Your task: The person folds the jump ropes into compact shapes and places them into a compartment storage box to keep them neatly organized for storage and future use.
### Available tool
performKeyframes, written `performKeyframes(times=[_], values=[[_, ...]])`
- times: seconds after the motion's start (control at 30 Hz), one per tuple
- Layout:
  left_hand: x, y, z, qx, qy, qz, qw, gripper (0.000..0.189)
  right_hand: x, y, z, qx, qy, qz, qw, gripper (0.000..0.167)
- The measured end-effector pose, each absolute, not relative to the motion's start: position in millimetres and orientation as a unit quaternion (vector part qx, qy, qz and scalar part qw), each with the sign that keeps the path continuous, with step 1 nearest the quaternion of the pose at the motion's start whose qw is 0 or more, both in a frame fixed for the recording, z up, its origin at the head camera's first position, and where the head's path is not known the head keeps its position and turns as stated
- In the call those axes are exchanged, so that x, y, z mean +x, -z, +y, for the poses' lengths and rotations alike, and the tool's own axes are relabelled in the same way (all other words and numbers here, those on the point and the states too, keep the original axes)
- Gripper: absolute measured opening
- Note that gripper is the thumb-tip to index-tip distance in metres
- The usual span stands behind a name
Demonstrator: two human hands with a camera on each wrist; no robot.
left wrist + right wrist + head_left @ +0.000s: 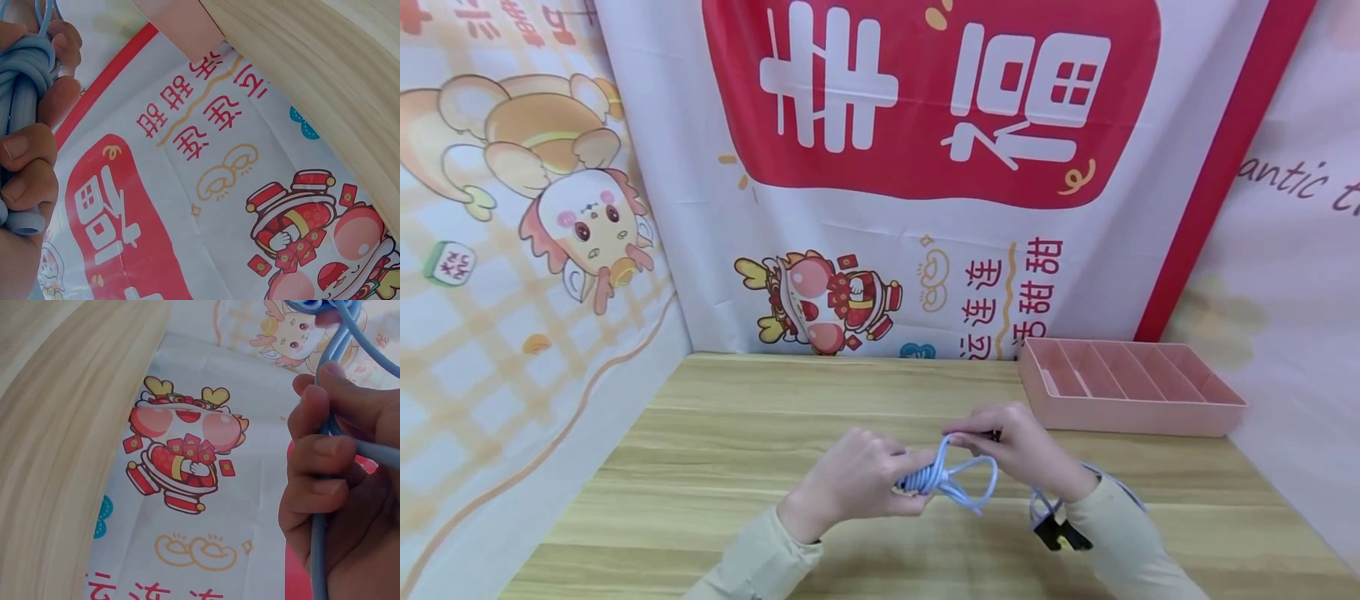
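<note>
The left hand (861, 479) is gripping a blue cord (934, 477) at its wound bundle, fingers curling round the turns, and the right hand (1011, 442) is pinching a strand of the same cord at two o'clock from the bundle. The two hands are working apart, with the strand spanning the gap, and the cord is being held over the tabletop (820, 400), a loose loop sticking out at four o'clock from the bundle. In the right wrist view the cord is also running down past the curled fingers. A black piece (1048, 530) with a yellow mark is showing at five o'clock from the right hand, just beside the sleeve (1120, 533), blue strands looping near it; whether it is touching the tabletop, I cannot tell. At two o'clock from the bundle a pink slotted tray (1142, 417) is resting on the tabletop. A red and white banner (850, 183) is hanging at twelve o'clock, and a checked cloth (445, 333) with a cartoon animal is hanging at ten o'clock
</note>
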State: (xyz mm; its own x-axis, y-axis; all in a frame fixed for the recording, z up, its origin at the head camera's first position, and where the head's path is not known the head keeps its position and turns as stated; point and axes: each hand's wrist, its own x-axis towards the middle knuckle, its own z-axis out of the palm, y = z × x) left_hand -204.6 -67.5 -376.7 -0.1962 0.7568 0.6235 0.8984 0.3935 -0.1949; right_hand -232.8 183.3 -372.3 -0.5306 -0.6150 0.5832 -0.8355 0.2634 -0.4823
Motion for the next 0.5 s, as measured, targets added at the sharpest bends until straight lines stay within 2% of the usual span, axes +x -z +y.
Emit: performKeyframes(times=[0.5], values=[[-207, 381, -66, -0.53, 0.11, -0.762, 0.355, 0.053, -235, 383, 180, 0.427, -0.406, -0.804, 0.081, 0.018]])
